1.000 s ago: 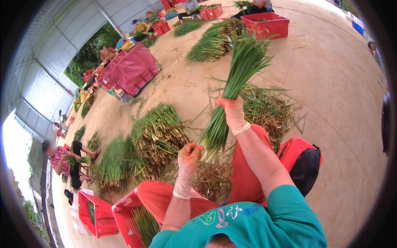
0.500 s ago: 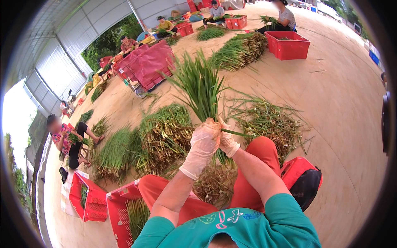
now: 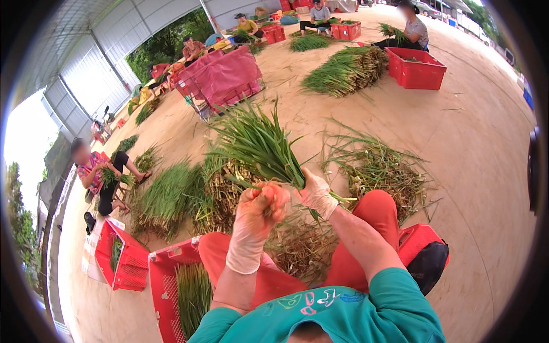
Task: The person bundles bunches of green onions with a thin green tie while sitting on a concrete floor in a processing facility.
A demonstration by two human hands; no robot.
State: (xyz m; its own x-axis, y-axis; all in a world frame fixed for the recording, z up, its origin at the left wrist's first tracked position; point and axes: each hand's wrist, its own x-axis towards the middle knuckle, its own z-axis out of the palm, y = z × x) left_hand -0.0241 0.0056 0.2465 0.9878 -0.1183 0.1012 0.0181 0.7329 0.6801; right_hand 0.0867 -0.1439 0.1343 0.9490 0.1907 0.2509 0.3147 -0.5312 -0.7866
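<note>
My right hand, in a thin whitish glove, is closed around the lower part of a bunch of garlic chives. The bunch's long green leaves fan out to the upper left, and a few stalk ends stick out below the hand. To its left is my left hand, gloved too and stained orange-brown at the fingers. It is curled shut, apart from the right hand, with a single chive leaf coming out at its fingers. Trimmed dry scraps lie on the ground between my knees.
Stacked chives lie on the left, a loose heap on the right. A red crate with chives stands by my left knee, another red crate beyond it. A co-worker sits left; others sit farther back near a covered cart.
My hands have come apart: the left moved down and left, away from the bunch. The bunch in my right hand has tipped from upright toward the left. The view has turned slightly.
</note>
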